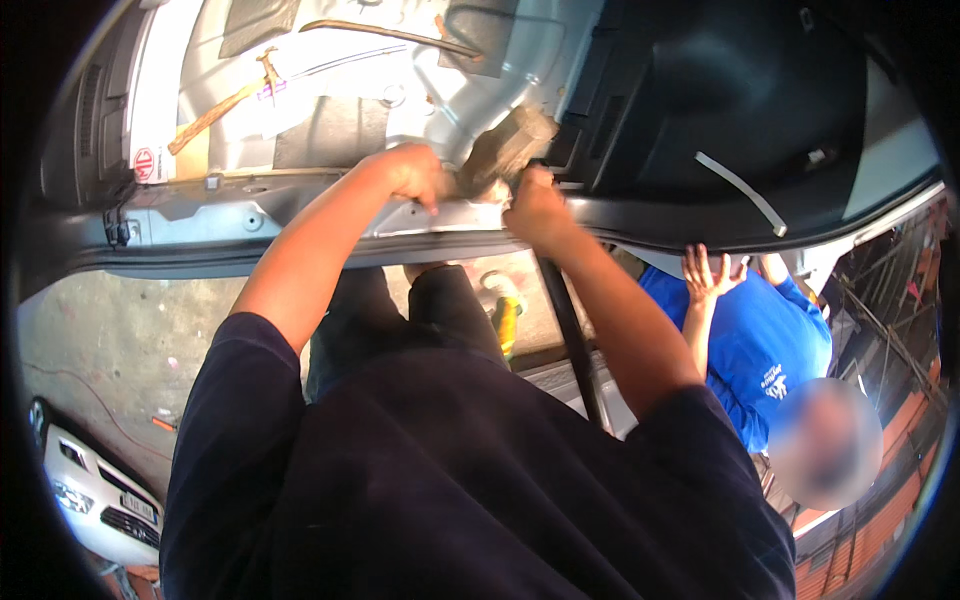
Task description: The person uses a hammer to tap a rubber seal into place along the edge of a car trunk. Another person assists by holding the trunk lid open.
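Observation:
My left hand point(408, 176) is over the metal sill of an open car boot, beside the left end of a rough wooden block point(508, 145). Motion smears its fingers, so their grip cannot be made out. Tilted across the sill's inner edge, the block reaches toward my right hand point(538, 210). That hand is closed in a fist on what looks like a long black bar point(572, 340), which runs down past my forearm toward the ground. Dark material also shows just above the fist. The bar's upper end is hidden.
A wooden-handled hammer point(215, 118) and a curved pry bar point(395, 32) lie on the bare boot floor. At right, a person in a blue shirt point(745, 335) has hands on the black trim panel point(730, 120). A yellow-green object point(508, 325) and a white car point(105, 500) are below.

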Demonstrator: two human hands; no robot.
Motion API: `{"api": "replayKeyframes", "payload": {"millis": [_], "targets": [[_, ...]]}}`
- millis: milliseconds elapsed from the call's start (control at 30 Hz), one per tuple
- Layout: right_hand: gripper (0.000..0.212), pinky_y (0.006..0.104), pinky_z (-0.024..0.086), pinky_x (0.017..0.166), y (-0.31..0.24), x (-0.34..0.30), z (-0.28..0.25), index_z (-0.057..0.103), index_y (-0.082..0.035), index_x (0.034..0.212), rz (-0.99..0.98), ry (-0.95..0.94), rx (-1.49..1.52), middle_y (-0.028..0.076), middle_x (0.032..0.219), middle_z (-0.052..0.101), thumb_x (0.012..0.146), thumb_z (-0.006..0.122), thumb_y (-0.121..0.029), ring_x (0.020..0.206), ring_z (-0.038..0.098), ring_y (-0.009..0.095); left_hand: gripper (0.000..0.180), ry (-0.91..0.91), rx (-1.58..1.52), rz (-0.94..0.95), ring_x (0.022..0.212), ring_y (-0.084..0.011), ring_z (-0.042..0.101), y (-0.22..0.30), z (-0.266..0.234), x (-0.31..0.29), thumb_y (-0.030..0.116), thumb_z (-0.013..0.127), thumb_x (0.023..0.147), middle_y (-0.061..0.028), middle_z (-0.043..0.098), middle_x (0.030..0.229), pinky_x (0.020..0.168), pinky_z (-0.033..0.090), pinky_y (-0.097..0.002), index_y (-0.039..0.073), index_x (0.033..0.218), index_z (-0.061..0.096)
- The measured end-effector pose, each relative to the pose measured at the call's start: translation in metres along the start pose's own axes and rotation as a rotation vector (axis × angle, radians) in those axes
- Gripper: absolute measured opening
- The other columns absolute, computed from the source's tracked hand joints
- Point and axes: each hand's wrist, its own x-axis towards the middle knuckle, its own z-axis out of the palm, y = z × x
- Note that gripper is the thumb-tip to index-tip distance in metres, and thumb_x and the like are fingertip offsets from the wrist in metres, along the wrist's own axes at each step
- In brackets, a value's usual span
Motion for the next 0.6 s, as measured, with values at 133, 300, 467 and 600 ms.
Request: {"api": "replayKeyframes", "payload": {"millis": [133,300,467,600], "targets": [[0.023,0.0327,0.053,0.059,0.036,0.058,-0.117,0.068,-0.002,0.117,0.323,-0.339,0.686,0.008,0.079,0.070,0.103,0.074,-0.020,0.067,0.066,0.017,0.061,-0.002,-0.154,-0.086,0.102,-0.0290,0.079,-0.054,-0.020,-0.034,0.023,0.100,0.071,-0.0155,0.085,0.110,0.098,0.059,-0.0403,0.009,0.128,0.084],[0.028,0.0343,0.053,0.059,0.060,0.011,-0.213,0.059,0.001,0.119,0.254,-0.106,0.571,0.007,0.077,0.066,0.099,0.072,-0.012,0.062,0.063,0.015,0.065,0.116,-0.377,-0.074,0.106,-0.0234,0.078,-0.096,-0.067,-0.095,0.018,0.097,0.076,-0.0101,0.085,0.113,0.102,0.057,-0.0370,0.013,0.138,0.081],[0.037,0.0348,0.056,0.063,0.028,-0.041,-0.208,0.059,0.001,0.129,0.265,-0.147,0.615,0.007,0.083,0.067,0.097,0.073,-0.011,0.067,0.064,0.014,0.071,0.036,-0.300,-0.012,0.111,-0.0278,0.078,-0.016,-0.032,-0.030,0.026,0.099,0.075,-0.0176,0.083,0.122,0.104,0.058,-0.0402,0.004,0.139,0.078],[0.058,0.0491,0.059,0.099,0.036,-0.056,-0.138,0.056,0.008,0.144,0.118,-0.256,0.487,0.035,0.115,0.076,0.096,0.077,-0.016,0.113,0.076,0.049,0.064,-0.021,-0.066,0.008,0.112,-0.0354,0.079,0.022,0.014,0.023,0.035,0.100,0.075,-0.0203,0.083,0.118,0.099,0.060,-0.0467,0.007,0.129,0.082]]}}
